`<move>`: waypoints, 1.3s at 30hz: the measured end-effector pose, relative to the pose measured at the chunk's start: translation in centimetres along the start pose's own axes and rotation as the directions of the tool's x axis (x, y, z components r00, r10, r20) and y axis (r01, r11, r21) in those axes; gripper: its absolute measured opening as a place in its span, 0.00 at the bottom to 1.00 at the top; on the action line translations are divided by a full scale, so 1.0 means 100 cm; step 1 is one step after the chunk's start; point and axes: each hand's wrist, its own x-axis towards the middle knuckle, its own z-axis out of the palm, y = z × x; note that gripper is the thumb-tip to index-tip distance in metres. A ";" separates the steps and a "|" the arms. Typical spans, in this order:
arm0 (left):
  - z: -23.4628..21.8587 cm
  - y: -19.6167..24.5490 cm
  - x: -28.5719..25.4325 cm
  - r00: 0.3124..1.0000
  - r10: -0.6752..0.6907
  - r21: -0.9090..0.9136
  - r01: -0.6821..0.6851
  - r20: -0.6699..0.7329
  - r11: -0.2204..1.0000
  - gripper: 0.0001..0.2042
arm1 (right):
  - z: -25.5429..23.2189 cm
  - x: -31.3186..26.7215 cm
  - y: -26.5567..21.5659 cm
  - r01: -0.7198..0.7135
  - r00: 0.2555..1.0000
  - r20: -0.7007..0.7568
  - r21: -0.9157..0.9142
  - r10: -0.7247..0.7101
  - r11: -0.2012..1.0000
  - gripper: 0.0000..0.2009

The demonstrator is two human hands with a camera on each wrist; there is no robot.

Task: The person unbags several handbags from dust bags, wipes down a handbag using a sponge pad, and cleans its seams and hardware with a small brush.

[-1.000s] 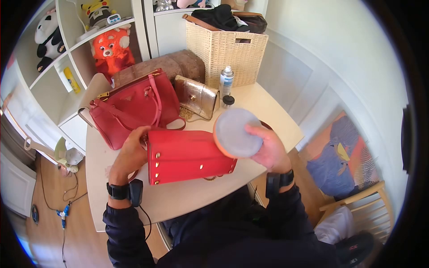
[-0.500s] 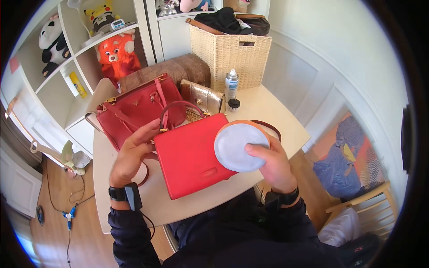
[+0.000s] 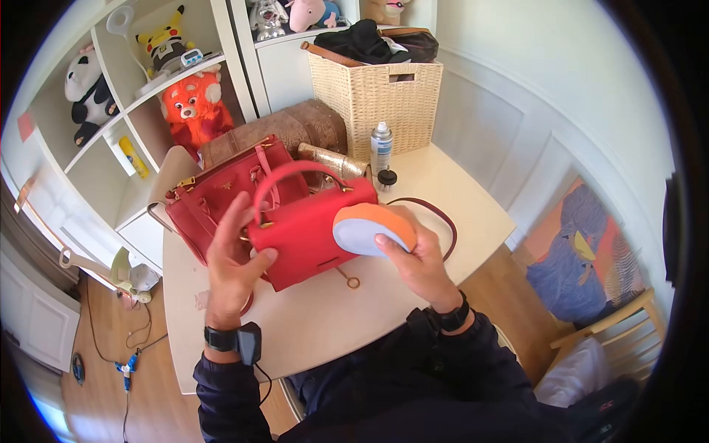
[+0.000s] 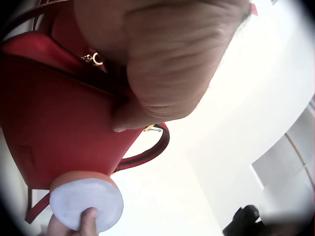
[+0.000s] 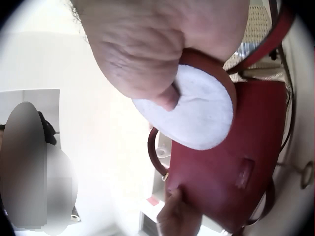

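Note:
A red handbag [image 3: 314, 232] is tilted over the table, its handle [image 3: 284, 171] upward. My left hand [image 3: 233, 273] grips its left end, thumb against the front face; the left wrist view shows that thumb on the red leather [image 4: 59, 118], the other fingers mostly hidden. At the bag's right end, my right hand [image 3: 427, 273] holds a round pad [image 3: 369, 235] with an orange edge and a whitish face, thumb on that face. In the right wrist view the pad [image 5: 204, 110] overlaps the bag [image 5: 216, 172]; contact between them cannot be told.
Behind stand a larger red bag [image 3: 221, 184], a gold bag [image 3: 325, 157], a brown case [image 3: 295, 125], a spray can [image 3: 381, 148], a black cap [image 3: 386, 178] and a wicker basket [image 3: 377, 96]. A dark red strap [image 3: 443, 221] loops over the table [image 3: 310, 332] at right.
The red handbag has turned from its studded underside, through its flat face, to a handle-up tilt. My right hand has tipped the pad, so more of its orange edge shows.

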 end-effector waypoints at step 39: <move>0.016 -0.022 -0.002 0.997 -0.069 0.270 0.071 -0.016 0.960 0.29 | 0.060 0.064 -0.057 0.420 0.906 0.357 -0.817 -0.226 0.394 0.20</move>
